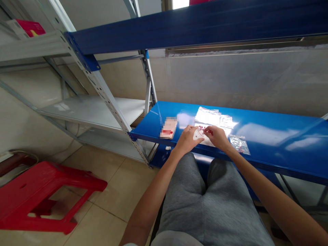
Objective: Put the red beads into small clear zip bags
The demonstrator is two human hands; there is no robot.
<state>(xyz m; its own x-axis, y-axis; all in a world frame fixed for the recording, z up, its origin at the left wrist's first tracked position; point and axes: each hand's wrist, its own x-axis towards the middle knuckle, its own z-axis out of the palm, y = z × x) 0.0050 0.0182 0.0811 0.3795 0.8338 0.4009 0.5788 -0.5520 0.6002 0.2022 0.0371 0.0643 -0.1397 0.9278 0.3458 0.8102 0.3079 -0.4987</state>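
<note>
On the blue shelf, a small white piece with red dots and a curved red line (199,133) lies between the thumb and fingers of my left hand (187,138), which grips it at its edges. My right hand (216,136) is closed in a pinch over the right side of this piece; whatever sits at its fingertips is too small to name. Under and behind both hands are white sheets or packets (206,116), partly in clear plastic. A clear zip bag with small red bits in it (239,144) lies right of my right hand.
A pinkish, blurred-out flat item (169,128) rests on the blue shelf (271,136) to the left. A blue beam (179,27) crosses overhead, joined to a grey upright (102,89). On the floor at left stands a red plastic stool (51,177).
</note>
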